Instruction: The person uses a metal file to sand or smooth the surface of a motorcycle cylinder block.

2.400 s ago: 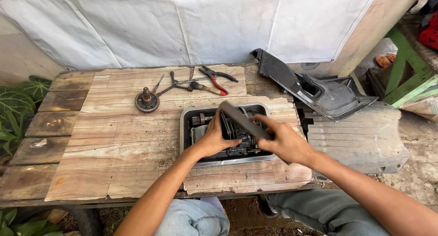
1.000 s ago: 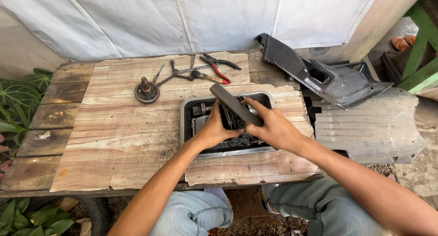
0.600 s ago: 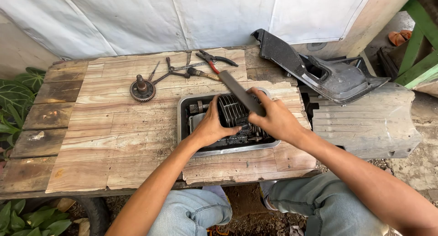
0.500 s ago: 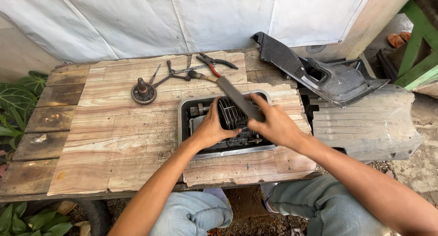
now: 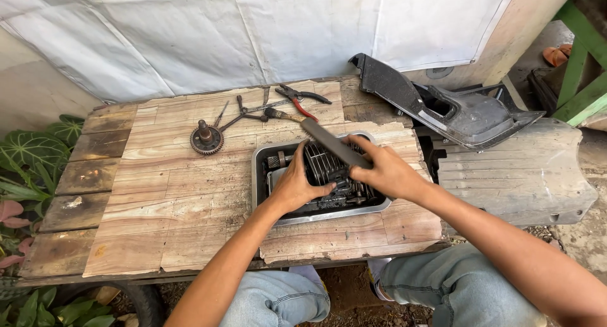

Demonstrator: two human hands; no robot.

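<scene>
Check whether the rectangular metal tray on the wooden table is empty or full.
Full: the rectangular metal tray holds a finned grey engine part and small pieces, with the left hand resting inside.

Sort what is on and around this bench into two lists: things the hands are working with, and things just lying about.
In hand:
left hand on the dark finned engine part
metal tray holding that part
right hand gripping the flat grey bar

Lying about:
toothed gear
red-handled pliers
thin hand tools
black plastic panel
</scene>
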